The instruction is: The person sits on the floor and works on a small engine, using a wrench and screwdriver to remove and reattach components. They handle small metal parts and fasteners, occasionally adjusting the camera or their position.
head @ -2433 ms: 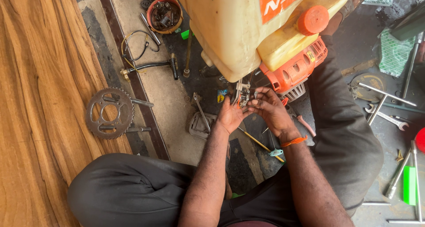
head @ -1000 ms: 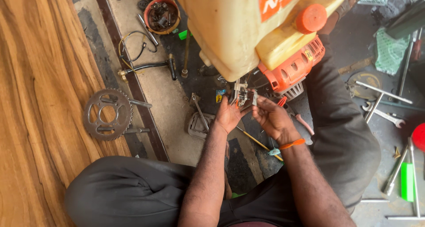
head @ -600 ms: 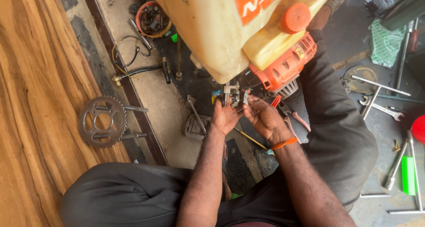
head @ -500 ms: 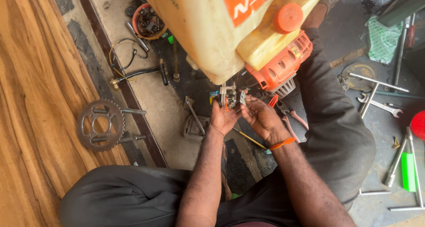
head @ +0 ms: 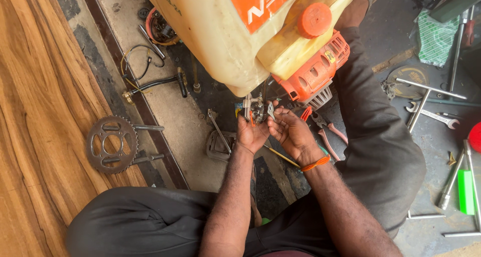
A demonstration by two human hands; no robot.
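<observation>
hands meet just below the cream plastic tank [head: 220,41], at its lower edge. left hand [head: 250,134] curls its fingers closed around a small grey metal engine part [head: 258,110], holding it up against the tank's underside. right hand [head: 293,134] sits touching it on the right, fingertips pinched on the same part. orange ribbed engine cover [head: 313,76] crowds the tank's right side. toothed steel sprocket [head: 111,144] lies well left of the tank; red-handled pliers [head: 325,131] lie below it.
</observation>
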